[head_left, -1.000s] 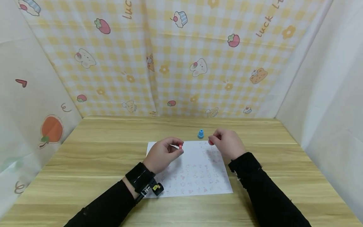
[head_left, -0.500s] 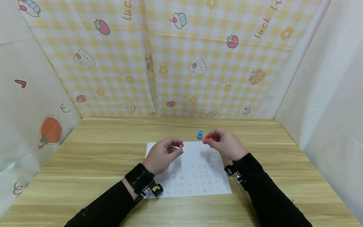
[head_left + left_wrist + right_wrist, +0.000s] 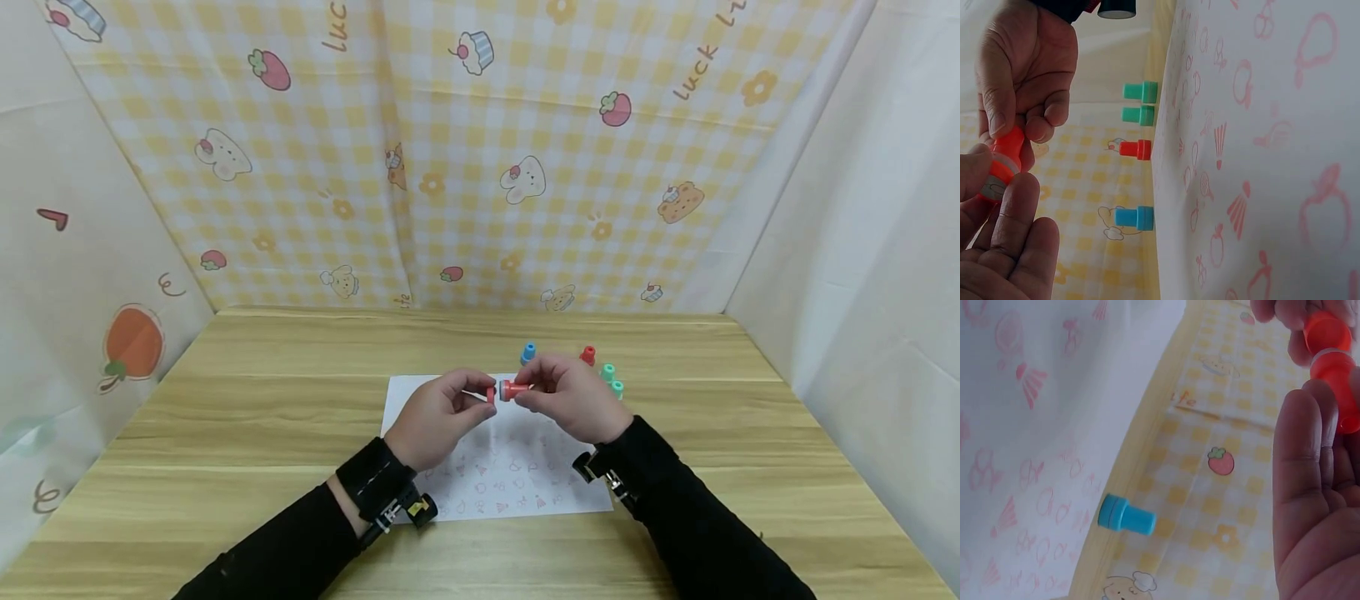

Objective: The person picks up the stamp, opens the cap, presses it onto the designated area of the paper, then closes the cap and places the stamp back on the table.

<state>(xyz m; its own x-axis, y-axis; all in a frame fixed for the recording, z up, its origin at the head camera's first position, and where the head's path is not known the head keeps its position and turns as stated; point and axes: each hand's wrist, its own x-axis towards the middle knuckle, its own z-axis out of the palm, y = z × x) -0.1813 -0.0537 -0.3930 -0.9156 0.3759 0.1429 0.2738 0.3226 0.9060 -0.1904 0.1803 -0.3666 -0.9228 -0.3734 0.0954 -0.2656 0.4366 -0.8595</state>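
My left hand (image 3: 433, 419) pinches a small red cap (image 3: 491, 394) between thumb and fingers above the paper. Facing it, my right hand (image 3: 576, 402) holds a red toy stamp (image 3: 515, 390) by its handle, lying sideways with its wide stamping end toward the cap. In the right wrist view the hollow cap (image 3: 1327, 332) is right at the stamp's rim, tilted against it. Below both hands lies a white sheet of paper (image 3: 525, 492) with rows of pink-red fruit and shuttlecock-like prints. Parts of the cap and stamp are hidden by fingers.
A blue stamp (image 3: 528, 352) stands at the paper's far edge. Another red stamp (image 3: 1135, 149) and two green stamps (image 3: 1141, 92) stand to its right, behind my right hand. The wooden table (image 3: 262, 400) ends at a yellow checked curtain (image 3: 300, 192).
My right hand has turned the red stamp sideways and carried it left from the paper's far right corner to the cap. The standing red and green stamps have come into view.
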